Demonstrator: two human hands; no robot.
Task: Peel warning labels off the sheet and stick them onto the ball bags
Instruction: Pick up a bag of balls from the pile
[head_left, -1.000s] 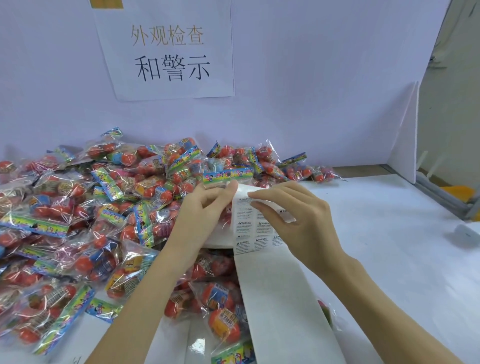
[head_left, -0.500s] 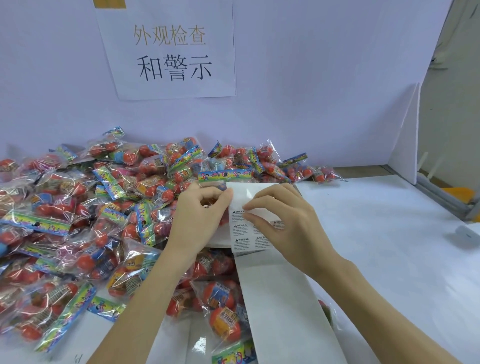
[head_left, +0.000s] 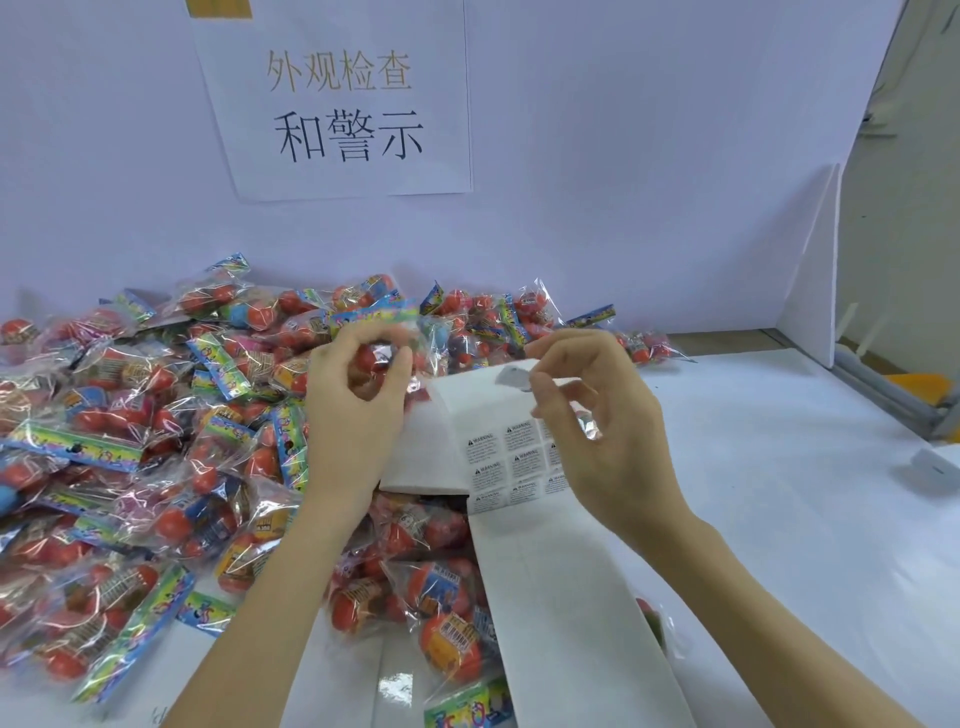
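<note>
A label (head_left: 511, 376) is pinched by the right hand (head_left: 597, 421) above the sheet's (head_left: 566, 597) top edge, while a bag (head_left: 384, 358) is gripped by the left hand (head_left: 353, 410).

A peeled label (head_left: 511, 375) sits between the right hand's fingertips (head_left: 540, 387), above the sheet (head_left: 524, 467), with the ball bags (head_left: 156, 441) heaped left of them.

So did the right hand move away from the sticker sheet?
Yes. The right hand lifted up off the label sheet, toward the wall sign, pinching a peeled label.

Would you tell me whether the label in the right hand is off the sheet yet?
Off: the right hand pinches the label lifted clear above the sheet.
</note>
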